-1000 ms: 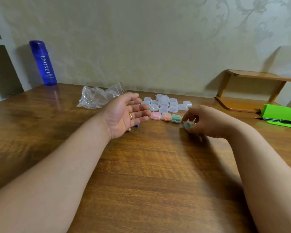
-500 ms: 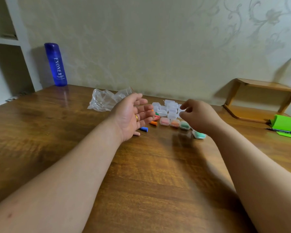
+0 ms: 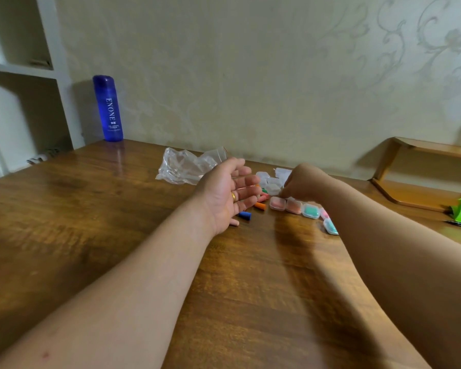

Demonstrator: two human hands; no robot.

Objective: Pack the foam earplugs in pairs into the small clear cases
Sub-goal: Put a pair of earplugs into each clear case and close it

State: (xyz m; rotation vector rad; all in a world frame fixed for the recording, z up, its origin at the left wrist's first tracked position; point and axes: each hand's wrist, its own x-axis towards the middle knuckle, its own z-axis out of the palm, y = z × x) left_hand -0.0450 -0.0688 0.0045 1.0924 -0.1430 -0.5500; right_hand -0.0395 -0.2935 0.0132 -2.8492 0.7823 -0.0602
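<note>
A second ago the right hand (image 3: 301, 182) was pinching a teal-filled case (image 3: 330, 226) low over the table (image 3: 117, 235); that case now lies let go on the wood, right of centre, just beside the right forearm, at the end of the row of filled cases (image 3: 293, 206); one more pair looks packed. The right hand has since moved up and away to the cluster of empty cases (image 3: 273, 186) near the middle of the frame; its fingers curl down among them, but whether they already grip one cannot be told, since the hand's back hides the fingertips. The left hand (image 3: 224, 193) has stayed put, left of the cases, palm turned sideways with fingers straight and relaxed, holding nothing; the loose earplugs (image 3: 260, 206) lie scattered beside and partly behind its fingers, a blue one (image 3: 245, 215) nearest the camera. Likely the next step is fetching a fresh case, then two matching plugs. A crumpled plastic bag (image 3: 181, 169) sits behind the left hand; a blue bottle (image 3: 107, 107) stands at upper left.
</note>
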